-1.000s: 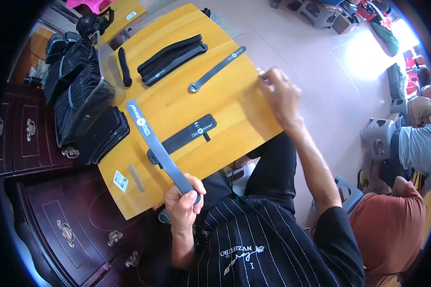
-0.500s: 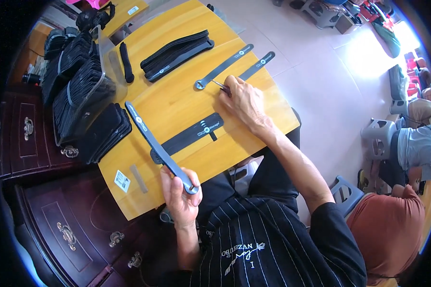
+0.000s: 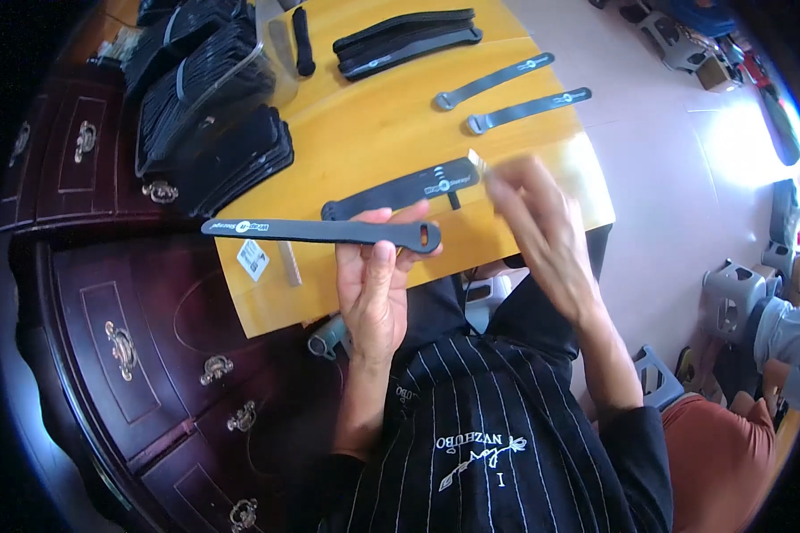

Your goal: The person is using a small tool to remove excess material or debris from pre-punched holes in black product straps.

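My left hand (image 3: 372, 298) is closed on a dark grey fabric strap (image 3: 320, 232), thumb on top. The strap lies nearly level, its slotted round end by my fingers and its printed end pointing left. Behind it on the yellow table, a wider black strap (image 3: 391, 189) with a short tab lies flat, partly hidden by my fingers. My right hand (image 3: 542, 235) hovers right of that strap, smeared by motion. A thin, pale-tipped metal tool (image 3: 476, 160) sticks out from its fingertips; its kind is unclear. Two slim grey straps, a farther one (image 3: 498, 80) and a nearer one (image 3: 532, 110), lie beyond.
A stack of black straps (image 3: 407, 44) sits at the table's far side, beside a single rolled-looking strap (image 3: 303, 42). At left, a clear bin (image 3: 260, 67) holds banded bundles, with loose black pieces (image 3: 253, 155) in front. Dark wooden drawers (image 3: 107, 293) stand left of the table.
The strap in my left hand has swung from a steep slant to nearly level. My right hand has come back from the slim straps toward me, uncovering the nearer one's slotted end.
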A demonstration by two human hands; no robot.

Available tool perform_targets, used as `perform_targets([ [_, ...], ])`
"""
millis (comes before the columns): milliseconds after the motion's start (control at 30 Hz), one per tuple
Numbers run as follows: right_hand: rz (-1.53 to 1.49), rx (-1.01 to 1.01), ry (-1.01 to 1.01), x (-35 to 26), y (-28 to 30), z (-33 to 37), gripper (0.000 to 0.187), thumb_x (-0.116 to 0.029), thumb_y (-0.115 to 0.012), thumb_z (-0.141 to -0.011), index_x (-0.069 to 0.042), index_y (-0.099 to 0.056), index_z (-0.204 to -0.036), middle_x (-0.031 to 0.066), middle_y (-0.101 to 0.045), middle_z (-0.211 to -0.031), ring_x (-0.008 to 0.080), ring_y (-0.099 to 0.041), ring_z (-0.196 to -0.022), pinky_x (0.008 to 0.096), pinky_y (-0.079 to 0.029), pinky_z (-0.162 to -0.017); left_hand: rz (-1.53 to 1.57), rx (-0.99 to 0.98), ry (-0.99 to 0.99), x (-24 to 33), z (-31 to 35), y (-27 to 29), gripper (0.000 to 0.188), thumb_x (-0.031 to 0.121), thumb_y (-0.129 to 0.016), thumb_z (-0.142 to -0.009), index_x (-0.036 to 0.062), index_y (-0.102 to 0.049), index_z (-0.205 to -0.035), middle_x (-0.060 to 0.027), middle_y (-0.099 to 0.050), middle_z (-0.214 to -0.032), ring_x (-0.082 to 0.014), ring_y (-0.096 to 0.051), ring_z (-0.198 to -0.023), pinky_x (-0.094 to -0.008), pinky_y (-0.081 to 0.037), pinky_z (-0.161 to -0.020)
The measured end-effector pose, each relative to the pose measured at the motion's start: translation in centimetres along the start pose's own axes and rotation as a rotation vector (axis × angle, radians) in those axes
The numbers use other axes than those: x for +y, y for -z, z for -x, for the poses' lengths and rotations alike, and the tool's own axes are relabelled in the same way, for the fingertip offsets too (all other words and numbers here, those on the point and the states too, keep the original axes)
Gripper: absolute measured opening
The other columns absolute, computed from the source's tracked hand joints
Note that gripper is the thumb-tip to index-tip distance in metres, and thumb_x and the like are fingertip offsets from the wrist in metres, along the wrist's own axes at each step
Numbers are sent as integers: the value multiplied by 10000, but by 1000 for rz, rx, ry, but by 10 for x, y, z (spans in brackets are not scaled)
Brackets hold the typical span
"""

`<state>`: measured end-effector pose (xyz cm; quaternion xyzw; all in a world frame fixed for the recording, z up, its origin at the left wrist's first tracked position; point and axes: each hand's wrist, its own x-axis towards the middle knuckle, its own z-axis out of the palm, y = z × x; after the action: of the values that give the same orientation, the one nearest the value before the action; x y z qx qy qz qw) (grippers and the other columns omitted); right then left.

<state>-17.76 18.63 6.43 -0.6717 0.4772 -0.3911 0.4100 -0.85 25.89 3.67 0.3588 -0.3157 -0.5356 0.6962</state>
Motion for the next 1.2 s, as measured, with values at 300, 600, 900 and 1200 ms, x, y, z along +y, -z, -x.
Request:
perform_targets([
  [300, -151, -170, -19, -34, -2, 48, 164, -121, -621, -884, -26, -625, -1017, 150, -640, -757, 249, -649, -634, 309, -494, -568, -72, -24, -47, 0, 2, -13, 265, 95, -495, -967, 41, -450, -1222, -262, -537, -1253, -240, -598, -1068, -361, -502, -906],
  [600, -107, -185, 33, -30, 3, 53, 193, -106, -589, -897, -24, -611, -1070, 151, -634, -741, 256, -659, -654, 325, -506, -578, -97, -65, -106, -2, 9, -20, 280, 71, -518, -946, 32, -436, -1210, -281, -534, -1243, -255, -594, -1077, -377, -492, -937],
  [900, -128, -179, 75, -35, 8, 53, 183, -92, -610, -898, 11, -643, -1046, 133, -645, -751, 151, -618, -605, 266, -482, -567, -270, -106, -254, -5, 6, -8, 262, -10, -556, -867, 53, -428, -1088, -302, -586, -1141, -315, -597, -1074, -426, -468, -958],
  [1200, -99, -227, 82, -34, 8, 52, 166, -131, -572, -900, -11, -608, -1009, 138, -651, -774, 296, -663, -700, 355, -523, -621, -373, -189, -350, 1, -1, -3, 299, -41, -566, -817, 52, -425, -1064, -312, -597, -1106, -356, -605, -1056, -442, -475, -947],
])
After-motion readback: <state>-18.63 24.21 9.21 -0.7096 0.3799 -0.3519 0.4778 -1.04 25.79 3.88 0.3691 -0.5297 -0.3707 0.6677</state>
